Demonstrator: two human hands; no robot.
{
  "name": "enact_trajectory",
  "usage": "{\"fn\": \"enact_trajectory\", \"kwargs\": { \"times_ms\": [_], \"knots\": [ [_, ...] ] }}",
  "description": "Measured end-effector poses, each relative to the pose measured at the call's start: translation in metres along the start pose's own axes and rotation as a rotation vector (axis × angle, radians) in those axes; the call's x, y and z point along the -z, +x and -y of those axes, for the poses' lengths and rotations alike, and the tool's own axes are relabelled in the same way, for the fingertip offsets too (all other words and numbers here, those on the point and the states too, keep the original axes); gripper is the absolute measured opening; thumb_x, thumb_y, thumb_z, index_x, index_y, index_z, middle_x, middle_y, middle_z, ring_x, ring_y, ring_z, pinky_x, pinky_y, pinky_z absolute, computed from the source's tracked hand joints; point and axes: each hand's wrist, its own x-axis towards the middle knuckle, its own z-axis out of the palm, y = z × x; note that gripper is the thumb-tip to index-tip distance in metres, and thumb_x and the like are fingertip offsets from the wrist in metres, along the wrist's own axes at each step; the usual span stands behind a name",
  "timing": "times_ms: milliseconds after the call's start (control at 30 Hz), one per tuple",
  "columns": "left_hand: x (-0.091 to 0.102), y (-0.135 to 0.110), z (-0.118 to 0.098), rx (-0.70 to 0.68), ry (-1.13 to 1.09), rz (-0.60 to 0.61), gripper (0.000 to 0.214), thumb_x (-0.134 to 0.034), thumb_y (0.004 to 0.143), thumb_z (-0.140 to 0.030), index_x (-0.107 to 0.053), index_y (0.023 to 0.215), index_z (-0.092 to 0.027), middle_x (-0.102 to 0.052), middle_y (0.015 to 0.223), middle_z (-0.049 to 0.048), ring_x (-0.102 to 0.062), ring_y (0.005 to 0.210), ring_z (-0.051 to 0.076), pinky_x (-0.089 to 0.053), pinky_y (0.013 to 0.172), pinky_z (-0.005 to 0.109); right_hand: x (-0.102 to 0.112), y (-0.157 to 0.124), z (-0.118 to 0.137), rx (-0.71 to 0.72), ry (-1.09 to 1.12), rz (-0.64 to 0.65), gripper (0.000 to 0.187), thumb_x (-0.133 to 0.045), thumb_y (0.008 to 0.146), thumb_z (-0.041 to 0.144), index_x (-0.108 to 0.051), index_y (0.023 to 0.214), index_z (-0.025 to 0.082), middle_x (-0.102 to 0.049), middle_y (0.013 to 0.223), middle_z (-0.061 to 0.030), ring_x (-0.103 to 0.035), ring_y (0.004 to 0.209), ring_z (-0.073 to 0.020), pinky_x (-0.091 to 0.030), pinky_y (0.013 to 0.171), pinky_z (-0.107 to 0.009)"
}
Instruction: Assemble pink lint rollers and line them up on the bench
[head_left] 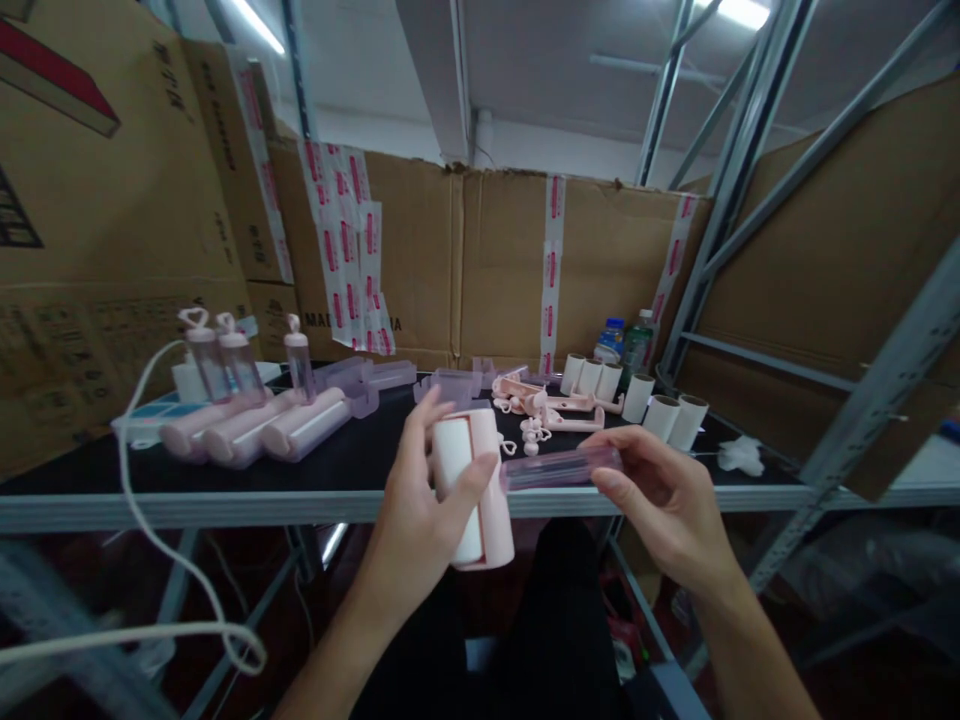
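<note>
The left hand (424, 505) grips a pink lint roller (472, 490) just before the worktop (225, 490); the right hand (660, 500) pinches a translucent cover (562, 468), probably blurred by motion. Keep cover and roller parallel. Three finished rollers (255, 425) lie left; six white refill rolls (637, 400) stand right.

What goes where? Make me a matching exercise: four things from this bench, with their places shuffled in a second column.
Things:
1. pink lint roller
2. clear purple cover
3. finished rollers
4. white paper rolls

Places:
A. lying in a row, table's left side
B. in the right hand
C. standing at the table's back right
D. in the left hand

Pairs: 1-D, 2-B, 3-A, 4-C
</note>
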Motion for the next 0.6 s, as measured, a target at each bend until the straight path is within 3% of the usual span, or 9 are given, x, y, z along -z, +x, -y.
{"fn": "enact_trajectory", "kwargs": {
  "times_ms": [67, 133, 200, 267, 367, 467, 533, 600],
  "knots": [
    [0.003, 0.000, -0.003, -0.125, 0.062, 0.036, 0.072, -0.089, 0.065, -0.017, -0.065, 0.133, -0.025, -0.055, 0.152, 0.0108, -0.040, 0.150, 0.034, -0.029, 0.125, 0.046, 0.000, 0.002, 0.004, 0.010, -0.052, 0.087, 0.016, -0.067, 0.098, 0.035, -0.070, 0.107, 0.023, -0.071, 0.096, -0.0037, -0.066, 0.081, -0.0185, -0.053, 0.070, -0.026],
    [0.004, -0.002, -0.003, -0.119, 0.044, 0.241, 0.064, -0.089, 0.061, -0.011, -0.073, 0.122, -0.025, -0.064, 0.142, 0.0107, -0.039, 0.151, 0.034, -0.020, 0.128, 0.048, -0.005, 0.005, 0.011, 0.036, -0.107, 0.187, 0.017, -0.067, 0.098, 0.037, -0.070, 0.107, 0.023, -0.071, 0.095, -0.0038, -0.066, 0.082, -0.0186, -0.052, 0.072, -0.027],
    [0.005, -0.005, 0.001, -0.046, 0.046, 0.456, 0.039, -0.086, 0.067, -0.012, -0.079, 0.103, -0.025, -0.075, 0.116, 0.0094, -0.060, 0.132, 0.033, -0.031, 0.123, 0.044, -0.012, 0.010, 0.015, 0.063, -0.119, 0.266, 0.018, -0.067, 0.099, 0.038, -0.070, 0.108, 0.023, -0.071, 0.093, -0.0033, -0.065, 0.081, -0.0179, -0.052, 0.074, -0.027],
    [0.005, -0.004, 0.008, 0.005, 0.115, 0.531, 0.013, -0.081, 0.078, -0.019, -0.077, 0.089, -0.025, -0.077, 0.093, 0.0070, -0.072, 0.102, 0.029, -0.049, 0.104, 0.037, -0.017, 0.018, 0.012, 0.063, -0.060, 0.289, 0.023, -0.062, 0.102, 0.039, -0.068, 0.119, 0.024, -0.072, 0.100, -0.0038, -0.067, 0.086, -0.0179, -0.053, 0.077, -0.027],
    [0.009, 0.007, 0.021, 0.036, 0.091, 0.382, 0.010, -0.072, 0.088, -0.031, -0.067, 0.089, -0.022, -0.072, 0.079, 0.0037, -0.070, 0.075, 0.022, -0.054, 0.075, 0.029, -0.013, 0.035, -0.016, 0.027, -0.025, 0.133, 0.035, -0.054, 0.105, 0.041, -0.059, 0.135, 0.024, -0.072, 0.113, -0.0067, -0.068, 0.095, -0.0195, -0.054, 0.082, -0.030],
    [0.018, 0.022, 0.026, 0.082, -0.130, 0.130, 0.020, -0.070, 0.090, -0.037, -0.058, 0.088, -0.021, -0.068, 0.074, 0.0011, -0.068, 0.069, 0.019, -0.054, 0.069, 0.026, -0.005, 0.050, -0.062, -0.010, -0.266, -0.032, 0.028, -0.057, 0.102, 0.041, -0.070, 0.116, 0.020, -0.074, 0.106, -0.0091, -0.068, 0.092, -0.0227, -0.053, 0.080, -0.033],
    [0.024, 0.030, 0.027, 0.111, -0.211, 0.014, 0.028, -0.068, 0.090, -0.043, -0.055, 0.080, -0.021, -0.062, 0.065, -0.0011, -0.064, 0.060, 0.017, -0.054, 0.067, 0.027, -0.005, 0.055, -0.091, -0.039, -0.418, -0.002, 0.025, -0.059, 0.099, 0.038, -0.073, 0.106, 0.019, -0.074, 0.100, -0.0089, -0.067, 0.081, -0.0222, -0.051, 0.076, -0.033],
    [0.028, 0.034, 0.026, 0.119, -0.231, -0.032, 0.036, -0.068, 0.090, -0.048, -0.053, 0.073, -0.021, -0.056, 0.059, -0.0024, -0.060, 0.054, 0.016, -0.055, 0.066, 0.027, -0.014, 0.057, -0.113, -0.057, -0.487, 0.050, 0.023, -0.062, 0.097, 0.036, -0.073, 0.109, 0.020, -0.073, 0.103, -0.0091, -0.065, 0.073, -0.0199, -0.051, 0.074, -0.033]
  ]
}}
